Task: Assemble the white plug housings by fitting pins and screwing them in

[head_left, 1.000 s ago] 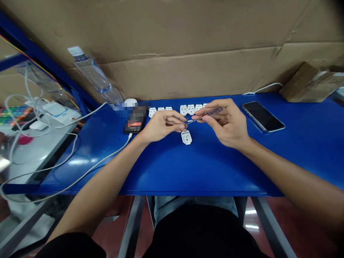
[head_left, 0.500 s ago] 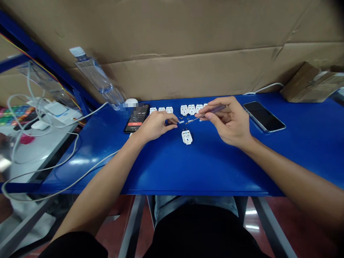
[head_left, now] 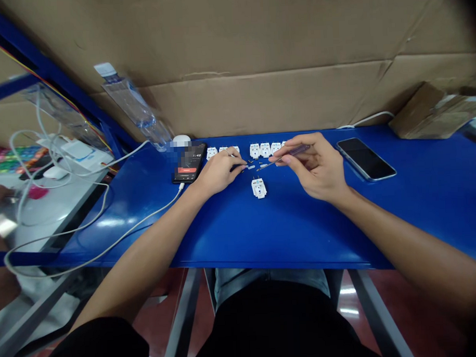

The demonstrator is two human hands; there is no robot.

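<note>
Here, right hand pinching a screwdriver, left hand curled, grip unclear, tiny metal parts kept within reach between.

Left hand has moved away from right hand, fingertips now over the row of white plugs. Small parts lie uncovered between the hands. Phone clock has advanced one minute.
</note>
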